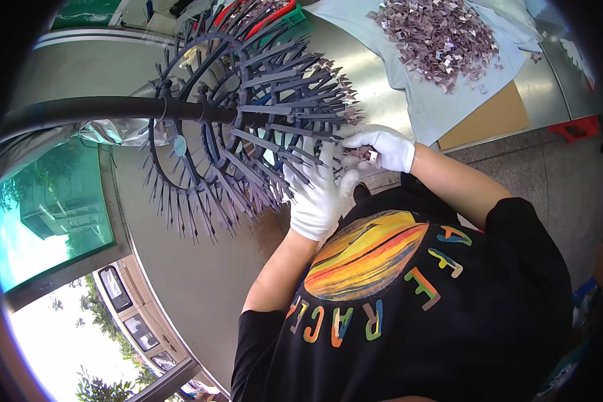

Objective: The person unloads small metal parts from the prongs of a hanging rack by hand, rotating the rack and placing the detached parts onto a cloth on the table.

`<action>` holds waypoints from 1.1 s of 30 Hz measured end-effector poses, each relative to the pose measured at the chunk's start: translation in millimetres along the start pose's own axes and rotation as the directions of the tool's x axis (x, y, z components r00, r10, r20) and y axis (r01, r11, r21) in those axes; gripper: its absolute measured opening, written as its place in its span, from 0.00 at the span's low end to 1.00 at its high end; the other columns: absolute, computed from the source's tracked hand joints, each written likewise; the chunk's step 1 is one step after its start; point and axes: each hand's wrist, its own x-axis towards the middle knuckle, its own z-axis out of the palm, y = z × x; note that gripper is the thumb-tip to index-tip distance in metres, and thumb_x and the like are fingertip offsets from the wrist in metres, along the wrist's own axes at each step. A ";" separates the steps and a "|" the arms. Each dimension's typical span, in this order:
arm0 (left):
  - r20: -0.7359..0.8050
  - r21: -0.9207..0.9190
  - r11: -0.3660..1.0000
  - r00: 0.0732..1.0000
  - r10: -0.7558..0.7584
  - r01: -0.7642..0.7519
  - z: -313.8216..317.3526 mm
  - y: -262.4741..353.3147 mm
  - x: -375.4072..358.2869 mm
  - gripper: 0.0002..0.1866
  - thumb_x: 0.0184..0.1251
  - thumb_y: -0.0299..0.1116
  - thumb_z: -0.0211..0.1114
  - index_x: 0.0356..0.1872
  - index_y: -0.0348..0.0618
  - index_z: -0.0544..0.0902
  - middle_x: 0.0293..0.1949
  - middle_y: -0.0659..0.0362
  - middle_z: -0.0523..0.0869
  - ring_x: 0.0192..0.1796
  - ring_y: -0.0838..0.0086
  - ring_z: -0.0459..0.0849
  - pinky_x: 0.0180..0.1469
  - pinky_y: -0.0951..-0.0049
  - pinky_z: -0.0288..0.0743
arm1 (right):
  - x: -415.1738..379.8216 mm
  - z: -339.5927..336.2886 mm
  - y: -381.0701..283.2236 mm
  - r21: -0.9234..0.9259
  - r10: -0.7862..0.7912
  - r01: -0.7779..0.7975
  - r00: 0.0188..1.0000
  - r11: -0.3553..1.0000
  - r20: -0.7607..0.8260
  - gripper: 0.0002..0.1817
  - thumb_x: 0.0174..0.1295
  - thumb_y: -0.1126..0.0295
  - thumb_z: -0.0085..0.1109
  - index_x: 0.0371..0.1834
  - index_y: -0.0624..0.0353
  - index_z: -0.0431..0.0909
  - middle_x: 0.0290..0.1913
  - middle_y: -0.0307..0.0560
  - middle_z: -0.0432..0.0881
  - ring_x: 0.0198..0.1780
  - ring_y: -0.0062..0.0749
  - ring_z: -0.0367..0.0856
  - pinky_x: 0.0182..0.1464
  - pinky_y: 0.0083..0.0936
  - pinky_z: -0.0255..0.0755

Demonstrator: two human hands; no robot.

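Observation:
A dark round rack [204, 110] with many radiating prongs fills the upper left, carried on a thick dark bar [80, 110]. Small greyish-purple pieces sit on prong tips along its right side. My left hand [317, 201], in a white glove, reaches up against the rack's lower right prongs. Its fingers are stretched out and partly hidden by the prongs, with the thumb apart. My right hand [388, 149], also gloved in white, is curled around several small greyish-purple metal-like pieces [364, 154] beside the rack's right edge.
A big heap of similar pieces [442, 40] lies on a light blue cloth [442, 110] over a metal table. Brown cardboard [489, 117] shows under the cloth. Red and green baskets [275, 20] stand behind the rack. A red stool [576, 128] is at right; windows are at left.

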 end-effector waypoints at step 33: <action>-0.246 -0.141 0.990 0.969 -0.040 0.006 18.2 -20.0 4.4 0.10 0.59 0.29 0.63 0.42 0.43 0.83 0.44 0.51 0.84 0.47 0.56 0.81 0.48 0.58 0.73 | -40.6 -171.5 -200.4 -0.530 -0.658 0.396 0.371 0.750 -0.655 0.31 0.58 0.64 0.59 0.65 0.61 0.67 0.70 0.55 0.63 0.71 0.45 0.60 0.69 0.45 0.55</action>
